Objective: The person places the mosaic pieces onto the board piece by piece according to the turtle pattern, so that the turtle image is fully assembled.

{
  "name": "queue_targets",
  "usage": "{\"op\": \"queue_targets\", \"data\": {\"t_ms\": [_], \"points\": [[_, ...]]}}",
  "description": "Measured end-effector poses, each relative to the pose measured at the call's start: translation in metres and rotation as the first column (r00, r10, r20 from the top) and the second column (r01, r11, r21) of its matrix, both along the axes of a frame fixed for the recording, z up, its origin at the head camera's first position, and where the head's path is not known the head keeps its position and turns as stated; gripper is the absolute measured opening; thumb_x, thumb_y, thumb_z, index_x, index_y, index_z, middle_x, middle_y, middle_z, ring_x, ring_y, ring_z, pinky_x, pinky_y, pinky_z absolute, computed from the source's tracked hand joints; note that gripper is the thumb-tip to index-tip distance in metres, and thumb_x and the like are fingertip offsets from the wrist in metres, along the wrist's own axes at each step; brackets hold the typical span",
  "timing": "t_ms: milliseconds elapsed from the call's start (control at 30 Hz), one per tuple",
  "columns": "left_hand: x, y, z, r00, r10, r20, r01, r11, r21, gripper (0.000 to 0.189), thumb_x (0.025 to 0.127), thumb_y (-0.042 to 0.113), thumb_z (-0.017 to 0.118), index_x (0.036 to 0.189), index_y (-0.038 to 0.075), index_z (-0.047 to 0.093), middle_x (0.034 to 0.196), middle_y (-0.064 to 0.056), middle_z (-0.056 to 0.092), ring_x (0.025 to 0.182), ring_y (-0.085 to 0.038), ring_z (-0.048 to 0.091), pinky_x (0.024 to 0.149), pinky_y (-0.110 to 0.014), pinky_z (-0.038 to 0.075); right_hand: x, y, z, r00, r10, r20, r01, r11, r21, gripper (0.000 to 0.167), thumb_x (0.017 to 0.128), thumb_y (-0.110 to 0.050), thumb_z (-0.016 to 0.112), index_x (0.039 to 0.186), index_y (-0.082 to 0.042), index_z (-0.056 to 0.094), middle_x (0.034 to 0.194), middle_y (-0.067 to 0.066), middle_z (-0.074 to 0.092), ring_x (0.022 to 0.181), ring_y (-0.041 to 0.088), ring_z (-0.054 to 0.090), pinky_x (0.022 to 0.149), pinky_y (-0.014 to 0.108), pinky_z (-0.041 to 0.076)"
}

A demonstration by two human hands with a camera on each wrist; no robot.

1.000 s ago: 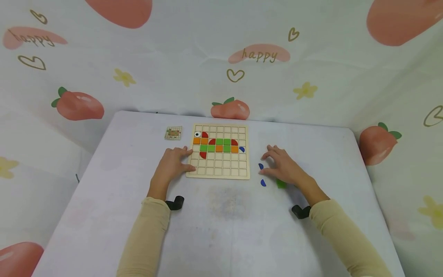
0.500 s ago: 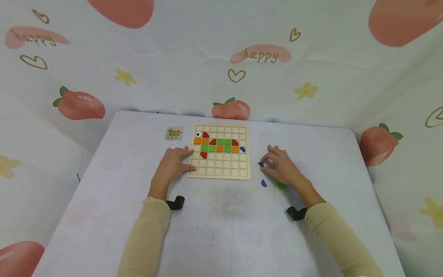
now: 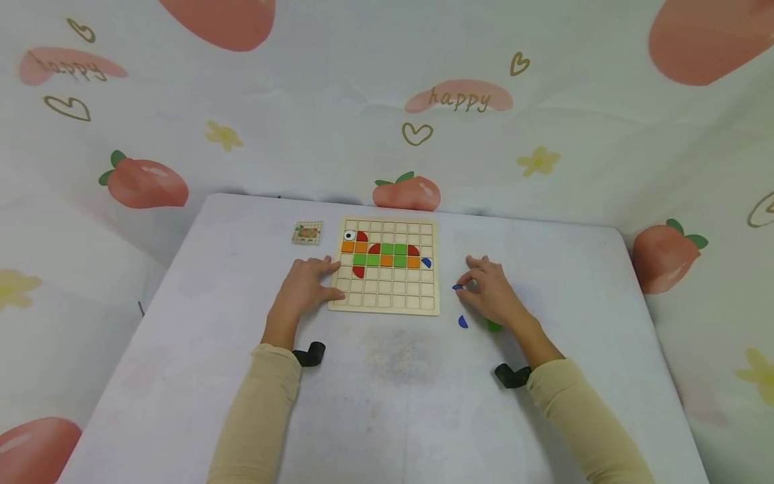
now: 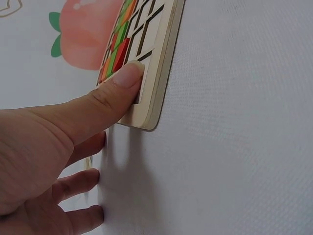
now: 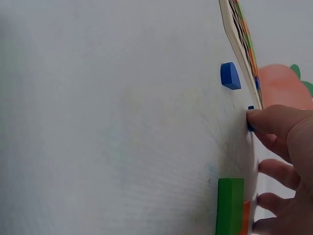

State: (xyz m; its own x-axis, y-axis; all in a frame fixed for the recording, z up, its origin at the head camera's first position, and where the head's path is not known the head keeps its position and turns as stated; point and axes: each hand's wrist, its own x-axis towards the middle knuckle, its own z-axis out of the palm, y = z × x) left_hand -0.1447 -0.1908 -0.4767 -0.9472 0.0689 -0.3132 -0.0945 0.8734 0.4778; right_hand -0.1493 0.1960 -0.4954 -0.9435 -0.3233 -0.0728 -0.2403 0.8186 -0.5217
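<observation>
Pinching fingers [image 5: 275,120], right hand [image 3: 491,293]: hold a blue half-round piece [image 3: 457,287] between thumb and forefinger; other fingertips spread beyond.
Held piece: lies at the very tips, on the side facing the board [image 3: 387,304]; looks longest left to right in the head view, roughly end-on to the board.
Gap to board: opens leftward from the right fingertips to the board's right edge; near, not touching.
Nearer hand: right, for both blue pieces off the board.
Loose blue piece [image 5: 231,76]: rests on the worktop [image 3: 399,417], nearer the person than the held one, straight side slanting.
Green block [image 5: 230,205]: lies beside the right palm, with an orange piece [image 5: 245,218] just past it.
Left hand [image 3: 304,284]: keeps thumb and forefinger apart, thumb on the board's near left part, forefinger at its left edge.
Picture card [image 3: 307,233]: lies left of the board, beyond the left hand; print too small to make out.
Hidden: much of the held piece, behind the thumb; whether lifted or touching the worktop, cannot tell; orange piece, out of sight in the head view.
</observation>
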Motion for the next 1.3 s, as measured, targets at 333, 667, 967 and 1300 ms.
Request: {"op": "queue_targets", "data": {"t_ms": [333, 667, 967, 1300], "points": [[0.000, 0.001, 0.001, 1.000, -0.004, -0.004, 0.004, 1.000, 0.003, 0.079, 0.078, 0.036, 0.088, 0.149, 0.020, 0.054, 0.163, -0.005, 0.042, 0.139, -0.039, 0.041, 0.120, -0.054, 0.037, -0.002, -0.003, 0.000, 0.997, 0.014, -0.079, -0.009, 0.998, 0.060, 0.014, 0.091, -0.019, 0.075, 0.098, -0.007, 0.076, 0.147, 0.017, 0.058, 0.141, 0.042, 0.044, 0.121, 0.058, 0.035], [0.002, 0.001, 0.002, 1.000, -0.001, -0.007, 0.001, 1.000, -0.001, 0.079, 0.078, 0.036, 0.088, 0.148, 0.021, 0.055, 0.162, -0.007, 0.043, 0.142, -0.041, 0.039, 0.121, -0.055, 0.036, -0.006, -0.026, 0.006, 0.989, 0.077, -0.124, -0.085, 0.995, -0.057, 0.011, 0.091, -0.017, 0.075, 0.097, -0.009, 0.074, 0.128, 0.011, 0.065, 0.124, 0.032, 0.049, 0.108, 0.049, 0.048], [0.002, 0.001, 0.001, 1.000, -0.002, -0.016, 0.002, 1.000, -0.006, 0.080, 0.078, 0.036, 0.088, 0.149, 0.021, 0.054, 0.162, -0.007, 0.043, 0.140, -0.041, 0.041, 0.120, -0.055, 0.036, -0.008, -0.052, 0.007, 0.968, 0.174, -0.183, -0.189, 0.979, -0.072, 0.010, 0.088, -0.020, 0.080, 0.092, -0.014, 0.073, 0.111, 0.005, 0.065, 0.107, 0.026, 0.048, 0.094, 0.043, 0.050], [0.002, 0.000, 0.002, 1.000, 0.011, -0.010, -0.011, 1.000, 0.007, 0.080, 0.078, 0.036, 0.088, 0.149, 0.021, 0.054, 0.162, -0.006, 0.043, 0.140, -0.040, 0.041, 0.121, -0.055, 0.036, -0.009, -0.090, 0.010, 0.948, 0.260, -0.184, -0.268, 0.963, -0.015, 0.009, 0.087, -0.021, 0.081, 0.092, -0.016, 0.074, 0.102, 0.001, 0.064, 0.099, 0.022, 0.047, 0.086, 0.035, 0.047]]}}
